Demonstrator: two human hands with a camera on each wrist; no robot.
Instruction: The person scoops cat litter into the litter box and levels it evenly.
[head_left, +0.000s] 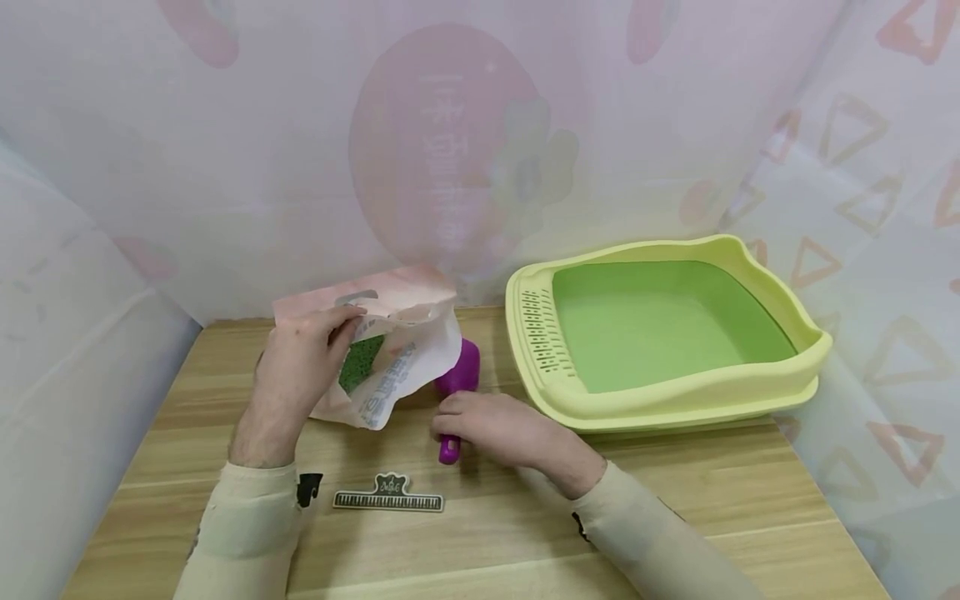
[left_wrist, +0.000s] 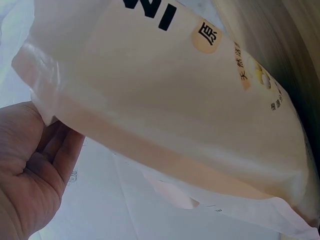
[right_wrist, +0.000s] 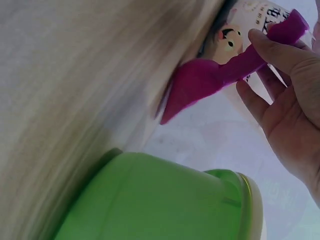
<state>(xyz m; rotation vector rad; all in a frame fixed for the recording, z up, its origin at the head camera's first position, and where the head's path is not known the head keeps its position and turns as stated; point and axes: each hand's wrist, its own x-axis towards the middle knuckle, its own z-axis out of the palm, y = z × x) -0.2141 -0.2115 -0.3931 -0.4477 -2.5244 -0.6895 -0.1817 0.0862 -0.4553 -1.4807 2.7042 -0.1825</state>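
Observation:
My left hand pinches the rim of a pale pink and white printed bag, whose mouth stands open. Green granules show inside it. In the left wrist view, the printed side of the bag fills most of the picture, and the left fingertips go behind its edge. Just right of the bag, my right hand grips the handle of a purple scoop. In the right wrist view, the thumb and fingers hold that scoop by its handle, its head low near the wooden table.
A yellow-rimmed green litter tray takes up the table's right side, with a slotted panel at its left end. A black and white piano-keyboard clip lies on the wooden table nearer to me. Patterned sheets stand behind and at both sides.

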